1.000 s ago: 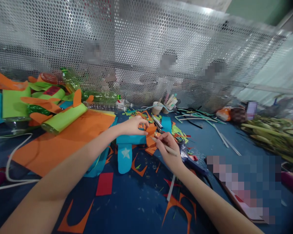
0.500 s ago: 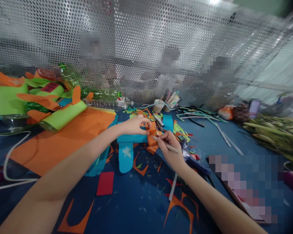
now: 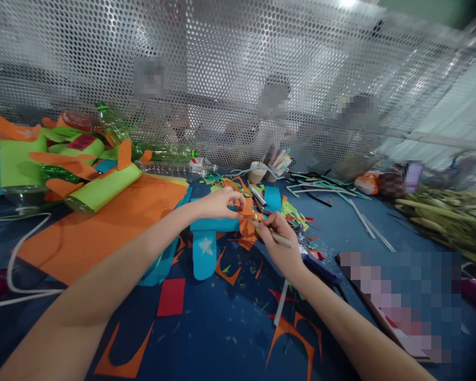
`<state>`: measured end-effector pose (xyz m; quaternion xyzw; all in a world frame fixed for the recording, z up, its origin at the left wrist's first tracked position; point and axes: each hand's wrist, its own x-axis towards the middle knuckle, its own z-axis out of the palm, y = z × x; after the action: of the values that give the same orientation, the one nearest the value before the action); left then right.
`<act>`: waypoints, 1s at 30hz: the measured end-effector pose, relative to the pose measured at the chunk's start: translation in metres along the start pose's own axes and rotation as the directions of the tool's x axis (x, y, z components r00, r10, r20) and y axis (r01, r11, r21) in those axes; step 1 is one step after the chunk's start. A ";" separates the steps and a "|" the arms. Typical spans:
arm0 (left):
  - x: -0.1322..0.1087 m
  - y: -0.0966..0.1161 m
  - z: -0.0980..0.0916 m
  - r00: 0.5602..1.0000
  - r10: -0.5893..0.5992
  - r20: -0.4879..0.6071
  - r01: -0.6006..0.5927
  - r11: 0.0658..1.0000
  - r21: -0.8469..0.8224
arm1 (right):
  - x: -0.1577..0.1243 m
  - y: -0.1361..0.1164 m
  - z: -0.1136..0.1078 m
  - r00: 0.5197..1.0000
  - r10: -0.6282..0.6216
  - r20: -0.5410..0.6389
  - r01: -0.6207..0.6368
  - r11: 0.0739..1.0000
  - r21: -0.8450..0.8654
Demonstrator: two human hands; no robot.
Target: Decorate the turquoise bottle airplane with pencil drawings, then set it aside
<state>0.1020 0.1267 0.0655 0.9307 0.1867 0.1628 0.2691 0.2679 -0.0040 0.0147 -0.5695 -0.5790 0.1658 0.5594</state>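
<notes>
My left hand (image 3: pixel 219 203) pinches the top edge of a blue paper-covered model plane (image 3: pixel 211 227) lying on the blue table, fingers curled together. A white star marks the plane's blue wing (image 3: pixel 204 253). My right hand (image 3: pixel 277 241) grips a thin pale pencil (image 3: pixel 275 236) like a pen, with its tip on a piece of orange paper (image 3: pixel 246 226) at the plane's right end. Orange and green scraps lie all around both hands.
A large orange sheet (image 3: pixel 103 227) lies at left, with green and orange bottle planes (image 3: pixel 103 188) behind it. Cups of tools (image 3: pixel 265 172) stand by a perforated metal screen (image 3: pixel 238 79). Green stalks (image 3: pixel 440 219) lie at right. A red rectangle (image 3: pixel 170 297) and white cord (image 3: pixel 19 264) are near.
My right hand has shifted slightly right and down with the pencil. The left hand keeps its pinch on the blue plane. The view has dipped a little since the earliest frame.
</notes>
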 end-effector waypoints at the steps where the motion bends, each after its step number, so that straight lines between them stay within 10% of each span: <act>1: 0.000 0.001 -0.001 1.000 -0.001 0.002 0.001 1.000 -0.003 | 0.000 0.000 -0.001 1.000 -0.003 -0.005 0.003 1.000 -0.005; 30: 0.002 0.001 0.000 1.000 -0.004 -0.007 0.004 1.000 0.013 | -0.005 0.003 0.002 0.990 -0.070 0.124 0.080 0.993 -0.085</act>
<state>0.1037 0.1263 0.0667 0.9315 0.1904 0.1644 0.2628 0.2660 -0.0065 0.0087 -0.5607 -0.6398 0.1527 0.5029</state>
